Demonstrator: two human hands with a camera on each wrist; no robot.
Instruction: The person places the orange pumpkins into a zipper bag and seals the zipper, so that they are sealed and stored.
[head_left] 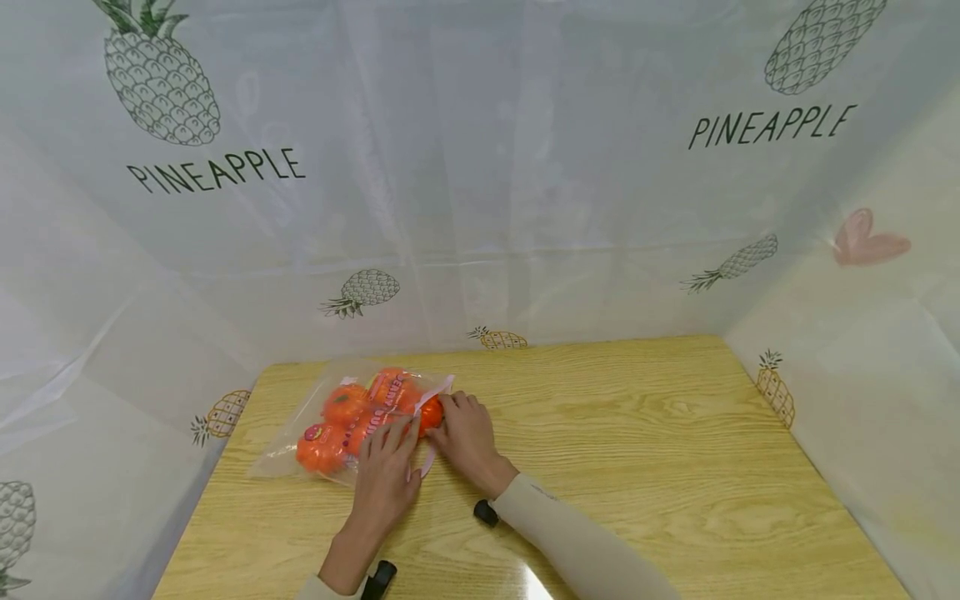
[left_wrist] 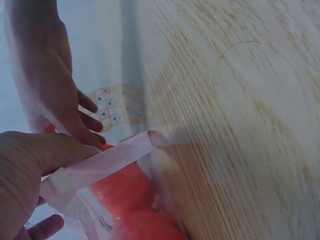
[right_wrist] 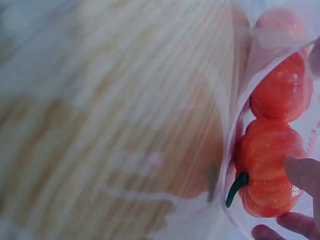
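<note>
A clear zip bag (head_left: 281, 457) printed with pink lettering lies at the left of the table, with several small orange pumpkins (head_left: 321, 448) inside. My left hand (head_left: 386, 483) holds the near side of its mouth; the left wrist view shows the thumb on the pink zip strip (left_wrist: 112, 159), beside a white slider (left_wrist: 60, 181). At the open mouth, my right hand (head_left: 471, 437) grips a shiny orange pumpkin (right_wrist: 270, 167) with a dark green stem (right_wrist: 236, 190), thumb on one side and fingers on another. Behind it in the bag sits another pumpkin (right_wrist: 280, 90).
The wood-grain table (head_left: 637, 433) extends to the right of the bag. Pale sheeting (head_left: 480, 208) with pineapple prints hangs at the back and both sides. Black straps (head_left: 486, 512) show near the wrists.
</note>
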